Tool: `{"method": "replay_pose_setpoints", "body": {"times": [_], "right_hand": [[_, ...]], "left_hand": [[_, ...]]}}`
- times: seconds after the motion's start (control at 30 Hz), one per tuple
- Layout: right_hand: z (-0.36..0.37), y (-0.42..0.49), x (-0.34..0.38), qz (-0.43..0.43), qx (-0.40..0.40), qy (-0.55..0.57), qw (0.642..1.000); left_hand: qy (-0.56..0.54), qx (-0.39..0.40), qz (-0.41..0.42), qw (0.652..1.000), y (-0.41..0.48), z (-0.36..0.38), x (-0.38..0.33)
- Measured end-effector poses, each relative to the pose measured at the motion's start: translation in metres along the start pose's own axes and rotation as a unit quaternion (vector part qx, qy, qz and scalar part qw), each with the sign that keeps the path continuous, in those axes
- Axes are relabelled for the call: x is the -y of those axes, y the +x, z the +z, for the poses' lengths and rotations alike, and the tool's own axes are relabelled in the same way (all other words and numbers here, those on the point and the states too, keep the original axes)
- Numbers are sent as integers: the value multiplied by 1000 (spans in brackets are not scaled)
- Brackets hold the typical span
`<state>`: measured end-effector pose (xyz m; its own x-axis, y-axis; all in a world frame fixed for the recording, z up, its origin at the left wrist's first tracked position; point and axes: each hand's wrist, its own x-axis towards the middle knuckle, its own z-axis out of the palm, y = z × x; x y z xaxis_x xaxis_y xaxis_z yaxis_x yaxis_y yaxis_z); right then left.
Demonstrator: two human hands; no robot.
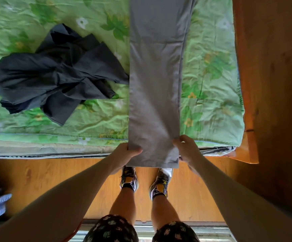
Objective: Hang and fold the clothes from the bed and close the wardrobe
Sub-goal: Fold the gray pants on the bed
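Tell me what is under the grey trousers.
The green floral bedcover lies under the grey trousers; the end gripped by the left hand and right hand overhangs the bed edge. Whether the dark garment reaches beneath is hidden.

Green floral bedspread [211,67], orange-brown wood panelling [272,67] — dim, warm light

Grey trousers [154,75], dark charcoal garment [54,72], green floral bedcover [211,67], floral black shorts [112,229].
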<state>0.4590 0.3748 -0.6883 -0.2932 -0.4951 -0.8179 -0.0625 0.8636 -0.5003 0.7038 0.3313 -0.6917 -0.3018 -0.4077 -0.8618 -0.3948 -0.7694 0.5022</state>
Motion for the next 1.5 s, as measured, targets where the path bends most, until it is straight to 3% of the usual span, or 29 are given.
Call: {"method": "replay_pose_setpoints", "body": {"times": [0.13,0.27,0.43,0.53,0.6,0.67,0.7,0.77,0.87,1.03,1.17,1.27,1.4,1.5], "right_hand": [[4,-2,-8,-44,-2,-90,995],[-7,-17,13,-94,23,-3,995],[-46,-28,126,-64,95,153,982],[-79,-7,223,-86,139,265,950],[-96,18,273,-120,115,231,959],[-101,48,294,-149,36,64,986],[-98,62,293,-153,5,-27,988],[-83,90,273,-133,20,-120,984],[-54,120,241,-46,58,-47,996],[-39,143,243,-171,-73,-152,971],[-37,141,275,-207,-17,40,977],[-40,145,279,-150,70,34,986],[-48,151,249,17,109,62,992],[-48,153,241,-6,76,68,995]], "left_hand": [[5,-67,31,997,-3,11,3],[-64,-120,77,988,-19,12,-20],[-32,-133,150,979,-34,-12,-146],[-143,-83,189,968,-21,-43,-255],[-196,-135,212,948,-5,-66,-312],[-157,-207,206,943,20,-78,-332],[-105,-223,185,951,35,-79,-330],[16,-203,149,968,70,-76,-304],[103,-179,152,967,112,-71,-265],[-63,-207,160,963,146,-78,-252],[-260,-98,138,951,154,-88,-263],[-215,-63,114,968,156,-97,-257],[-121,-79,47,988,158,-92,-230],[-83,-116,73,987,158,-85,-225]]}}
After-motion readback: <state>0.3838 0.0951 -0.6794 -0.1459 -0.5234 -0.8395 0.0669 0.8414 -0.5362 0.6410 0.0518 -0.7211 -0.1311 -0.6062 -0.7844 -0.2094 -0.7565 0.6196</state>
